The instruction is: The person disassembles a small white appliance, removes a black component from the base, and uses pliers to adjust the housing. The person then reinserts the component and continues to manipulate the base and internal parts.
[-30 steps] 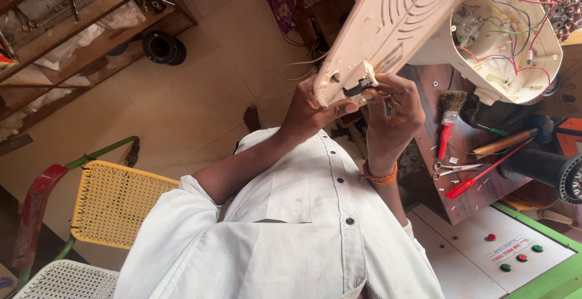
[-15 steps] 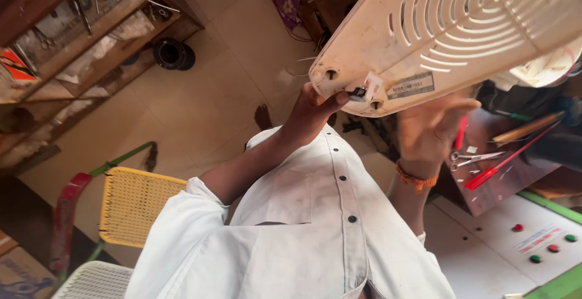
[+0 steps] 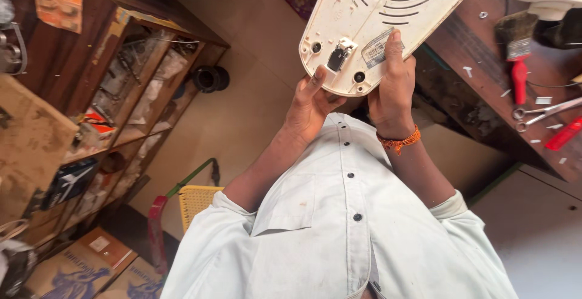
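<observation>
Cream plastic cover [image 3: 388, 17] is grasped at its lower edge by left hand [image 3: 312, 105] and right hand [image 3: 394, 87], beside the wooden surface [image 3: 485, 74].

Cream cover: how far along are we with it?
Done: cream cover is off the bench. In hand: left hand and right hand grip its narrow end. Left: the black clip is still fitted; brush and scissors lie unused on the bench.

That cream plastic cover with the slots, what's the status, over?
Left hand and right hand both grip the cream vented cover, underside showing. Right thumb on its sticker. Nothing in the way; paintbrush and scissors lie on the workbench alongside.
</observation>
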`<state>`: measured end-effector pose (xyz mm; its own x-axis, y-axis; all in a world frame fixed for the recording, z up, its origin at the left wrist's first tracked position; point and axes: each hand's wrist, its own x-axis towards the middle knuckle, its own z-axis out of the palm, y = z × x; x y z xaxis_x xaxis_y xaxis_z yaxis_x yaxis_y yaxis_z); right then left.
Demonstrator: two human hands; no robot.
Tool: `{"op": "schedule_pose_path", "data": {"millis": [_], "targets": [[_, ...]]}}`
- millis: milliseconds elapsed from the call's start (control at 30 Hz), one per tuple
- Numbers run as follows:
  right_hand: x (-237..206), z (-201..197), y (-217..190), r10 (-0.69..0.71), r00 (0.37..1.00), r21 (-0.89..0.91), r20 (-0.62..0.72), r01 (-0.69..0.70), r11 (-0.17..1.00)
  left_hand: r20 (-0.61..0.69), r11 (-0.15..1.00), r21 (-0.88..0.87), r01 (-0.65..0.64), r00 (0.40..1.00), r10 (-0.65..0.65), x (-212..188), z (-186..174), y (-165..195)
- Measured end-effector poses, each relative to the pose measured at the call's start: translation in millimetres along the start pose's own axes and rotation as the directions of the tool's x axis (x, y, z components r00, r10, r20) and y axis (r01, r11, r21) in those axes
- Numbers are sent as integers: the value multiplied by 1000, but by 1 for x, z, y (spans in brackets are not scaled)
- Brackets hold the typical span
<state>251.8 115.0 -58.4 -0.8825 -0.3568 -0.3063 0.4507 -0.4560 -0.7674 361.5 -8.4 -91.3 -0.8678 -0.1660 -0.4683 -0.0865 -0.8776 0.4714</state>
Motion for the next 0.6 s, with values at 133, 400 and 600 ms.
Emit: {"op": "schedule_pose_path", "data": {"millis": [133, 400, 600], "targets": [[1, 3, 6, 31, 999, 3, -18, -31, 1000, -116, 1000, 19, 20, 993, -18, 2, 3, 4], [9, 3, 3, 112, 994, 126, 6, -112, 986, -299, 986, 165, -5, 953, 55, -6, -5, 16], [16, -1, -23, 233, 951, -15, 204, -235, 972, -39, 552, 746, -373, 803, 595, -71, -2, 75]]}}
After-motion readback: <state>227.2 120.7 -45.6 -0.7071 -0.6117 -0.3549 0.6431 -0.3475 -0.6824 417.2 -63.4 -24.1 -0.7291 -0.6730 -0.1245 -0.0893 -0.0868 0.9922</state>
